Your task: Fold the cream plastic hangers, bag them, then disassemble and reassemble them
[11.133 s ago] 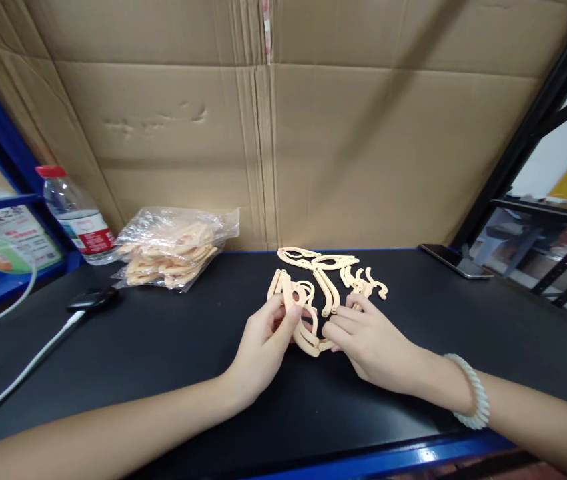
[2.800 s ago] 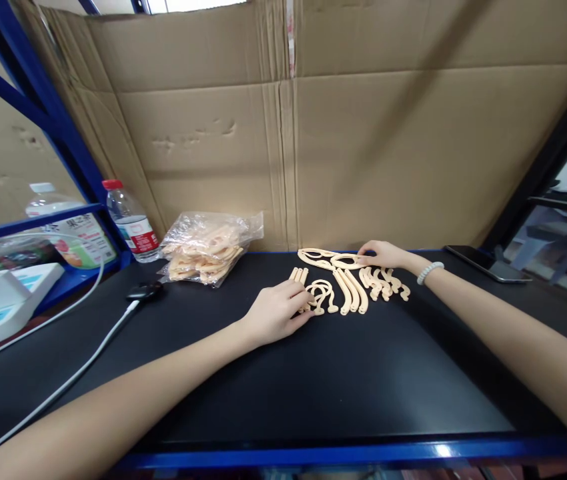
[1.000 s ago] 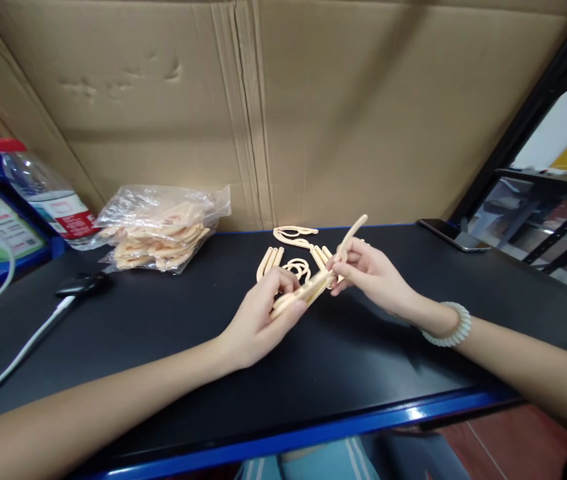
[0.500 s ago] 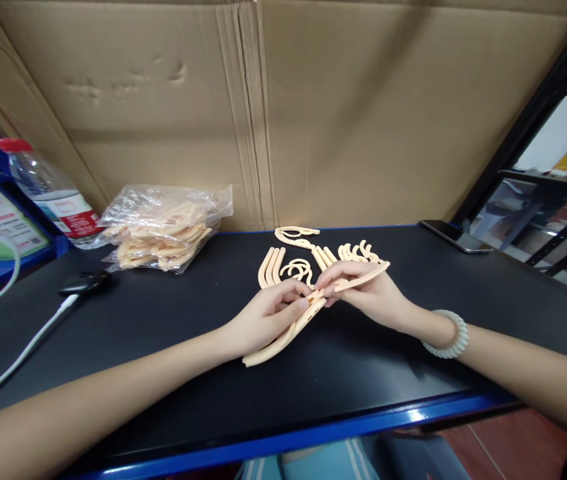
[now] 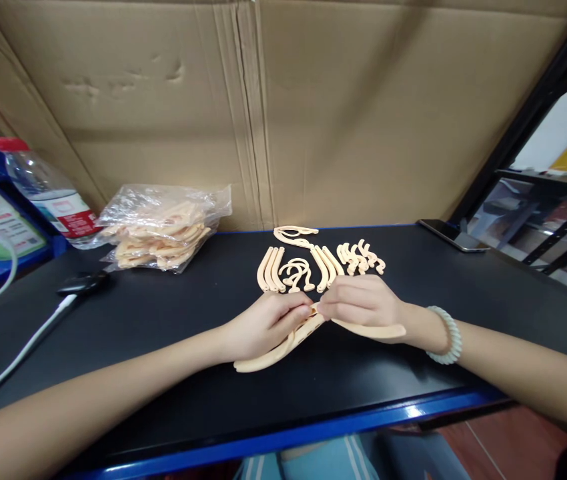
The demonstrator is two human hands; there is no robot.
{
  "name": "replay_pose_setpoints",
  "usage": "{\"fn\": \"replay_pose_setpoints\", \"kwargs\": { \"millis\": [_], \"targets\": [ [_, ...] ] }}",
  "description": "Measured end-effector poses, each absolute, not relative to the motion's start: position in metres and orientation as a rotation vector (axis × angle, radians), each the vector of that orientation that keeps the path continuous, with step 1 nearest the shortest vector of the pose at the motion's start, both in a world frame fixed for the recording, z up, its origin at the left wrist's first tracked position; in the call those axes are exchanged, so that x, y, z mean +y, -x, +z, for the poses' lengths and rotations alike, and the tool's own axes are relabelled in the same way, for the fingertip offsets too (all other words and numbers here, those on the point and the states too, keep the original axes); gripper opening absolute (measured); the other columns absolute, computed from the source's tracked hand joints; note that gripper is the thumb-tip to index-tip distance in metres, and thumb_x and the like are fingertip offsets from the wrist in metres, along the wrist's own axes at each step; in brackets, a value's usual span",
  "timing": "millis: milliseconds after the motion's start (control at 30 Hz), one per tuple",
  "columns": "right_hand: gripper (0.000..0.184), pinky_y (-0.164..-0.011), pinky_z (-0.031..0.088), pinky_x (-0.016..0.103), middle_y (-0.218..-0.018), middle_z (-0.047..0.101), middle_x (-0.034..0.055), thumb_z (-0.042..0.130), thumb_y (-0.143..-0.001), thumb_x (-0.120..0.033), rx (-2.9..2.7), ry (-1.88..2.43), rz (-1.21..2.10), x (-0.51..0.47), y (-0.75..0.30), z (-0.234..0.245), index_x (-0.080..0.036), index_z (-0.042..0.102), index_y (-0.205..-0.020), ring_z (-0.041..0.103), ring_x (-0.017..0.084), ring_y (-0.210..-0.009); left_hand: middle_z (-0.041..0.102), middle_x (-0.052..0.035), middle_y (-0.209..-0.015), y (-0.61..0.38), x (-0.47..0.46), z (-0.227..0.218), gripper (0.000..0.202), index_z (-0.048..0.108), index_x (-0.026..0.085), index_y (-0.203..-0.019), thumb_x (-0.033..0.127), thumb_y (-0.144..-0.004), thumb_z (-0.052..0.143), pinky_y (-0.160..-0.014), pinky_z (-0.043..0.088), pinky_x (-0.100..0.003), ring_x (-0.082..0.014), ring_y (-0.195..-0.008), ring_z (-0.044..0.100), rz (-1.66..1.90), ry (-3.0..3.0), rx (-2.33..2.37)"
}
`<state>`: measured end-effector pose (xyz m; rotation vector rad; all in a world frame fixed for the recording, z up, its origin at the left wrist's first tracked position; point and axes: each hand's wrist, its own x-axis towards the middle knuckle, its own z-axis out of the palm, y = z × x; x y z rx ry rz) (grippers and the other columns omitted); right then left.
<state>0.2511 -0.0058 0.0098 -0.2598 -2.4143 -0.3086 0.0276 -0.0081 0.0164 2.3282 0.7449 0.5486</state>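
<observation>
My left hand (image 5: 258, 327) is closed on a cream plastic folding clothes hanger, its left arm (image 5: 263, 361) slanting down toward me under the palm. My right hand (image 5: 363, 300) grips the hanger's other arm (image 5: 386, 331), which sticks out below the fingers toward the wrist. Both sets of fingertips meet at the middle joint, mostly hidden by them. Just beyond lie curved hanger arms in a left group (image 5: 268, 270) and a right group (image 5: 323, 267). Between these groups are several hooks (image 5: 294, 270). Small S-shaped pieces (image 5: 361, 257) lie behind my right hand.
Farthest back on the black table (image 5: 173, 413) lies another hanger-shaped piece (image 5: 308, 231). A clear bag of cream parts (image 5: 163, 233) sits at the left, beside a red-capped bottle (image 5: 71, 207). A black device with a white cable (image 5: 81, 283) is nearer. A phone (image 5: 453, 235) lies at back right.
My right hand has turned palm down, swinging its hanger arm from pointing up and right to lying lower, below the fingers. The left hand has shifted slightly toward me and left.
</observation>
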Motion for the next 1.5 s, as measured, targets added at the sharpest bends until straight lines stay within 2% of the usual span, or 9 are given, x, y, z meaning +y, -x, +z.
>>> {"fn": "replay_pose_setpoints", "kwargs": {
  "millis": [167,333,467,600,800,1067,1233,1367,1500],
  "targets": [
    [0.015,-0.051,0.047,0.027,-0.073,0.066,0.0044,0.056,-0.089,-0.007,-2.389,0.102,-0.604,-0.004,-0.252,0.013,-0.016,0.061,-0.078,0.058,0.015,-0.066,0.056,0.001,-0.069,-0.027,-0.008,0.015,0.03,0.059,0.016,-0.084,0.029,-0.099,0.037,-0.061,0.041,-0.023,-0.0125,-0.062,0.051,0.557,-2.358,0.726],
    [0.023,-0.058,0.053,0.029,-0.079,0.067,0.0056,0.046,-0.095,-0.012,-2.512,0.099,-0.518,-0.005,-0.259,0.015,-0.02,0.064,-0.083,0.062,0.016,-0.073,0.058,0.0003,-0.07,-0.028,-0.009,0.015,0.029,0.06,0.016,-0.085,0.028,-0.099,0.037,-0.062,0.042,-0.023,-0.013,-0.063,0.052,0.571,-2.36,0.709],
    [0.018,-0.066,0.056,0.031,-0.083,0.068,0.0061,0.05,-0.096,-0.021,-2.544,0.133,-0.405,-0.005,-0.263,0.013,-0.022,0.065,-0.086,0.063,0.017,-0.076,0.058,0.0004,-0.07,-0.028,-0.011,0.017,0.029,0.06,0.016,-0.086,0.028,-0.099,0.037,-0.061,0.042,-0.023,-0.0126,-0.063,0.052,0.577,-2.364,0.688],
    [0.015,-0.066,0.056,0.031,-0.082,0.068,0.006,0.053,-0.093,-0.017,-2.505,0.037,-0.467,-0.004,-0.263,0.013,-0.022,0.065,-0.084,0.063,0.017,-0.076,0.056,0.0009,-0.068,-0.028,-0.012,0.019,0.028,0.059,0.016,-0.085,0.027,-0.099,0.036,-0.061,0.042,-0.023,-0.0126,-0.063,0.051,0.567,-2.371,0.676],
    [0.023,-0.067,0.059,0.031,-0.082,0.07,0.006,0.048,-0.094,-0.012,-2.483,-0.037,-0.622,-0.005,-0.261,0.016,-0.021,0.064,-0.081,0.065,0.017,-0.078,0.056,0.0012,-0.068,-0.029,-0.014,0.023,0.027,0.057,0.017,-0.084,0.026,-0.098,0.037,-0.062,0.042,-0.024,-0.0131,-0.063,0.051,0.573,-2.367,0.658],
    [0.017,-0.069,0.059,0.032,-0.083,0.07,0.006,0.053,-0.093,-0.014,-2.505,0.005,-0.493,-0.006,-0.262,0.018,-0.022,0.065,-0.082,0.066,0.018,-0.08,0.055,0.0006,-0.072,-0.028,-0.012,0.022,0.03,0.056,0.017,-0.085,0.031,-0.1,0.033,-0.065,0.042,-0.025,-0.0138,-0.066,0.051,0.511,-2.38,0.67],
    [0.02,-0.064,0.058,0.027,-0.082,0.071,0.0047,0.051,-0.092,-0.009,-2.434,-0.146,-0.619,-0.014,-0.253,0.028,-0.02,0.065,-0.082,0.065,0.016,-0.076,0.048,0.0016,-0.07,-0.029,-0.01,0.021,0.037,0.048,0.019,-0.075,0.036,-0.101,0.028,-0.066,0.041,-0.026,-0.0138,-0.065,0.046,0.509,-2.304,0.664],
    [0.023,-0.072,0.056,0.033,-0.085,0.068,0.008,0.04,-0.096,-0.009,-2.234,0.179,-0.262,-0.008,-0.255,0.034,-0.017,0.061,-0.095,0.064,0.018,-0.085,0.044,0.0027,-0.068,-0.029,-0.007,0.015,0.038,0.046,0.019,-0.073,0.044,-0.099,0.035,-0.06,0.039,-0.026,-0.0125,-0.061,0.043,0.547,-2.114,0.665],
    [0.019,-0.074,0.051,0.035,-0.085,0.063,0.0057,0.046,-0.093,-0.014,-2.035,0.728,-0.089,0.023,-0.276,0.039,-0.02,0.062,-0.084,0.061,0.018,-0.081,0.039,0.0069,-0.058,-0.031,-0.003,0.006,0.037,0.046,0.019,-0.08,0.053,-0.094,0.045,-0.042,0.032,-0.022,-0.0085,-0.043,0.037,0.601,-1.573,0.613]
  ]
}}
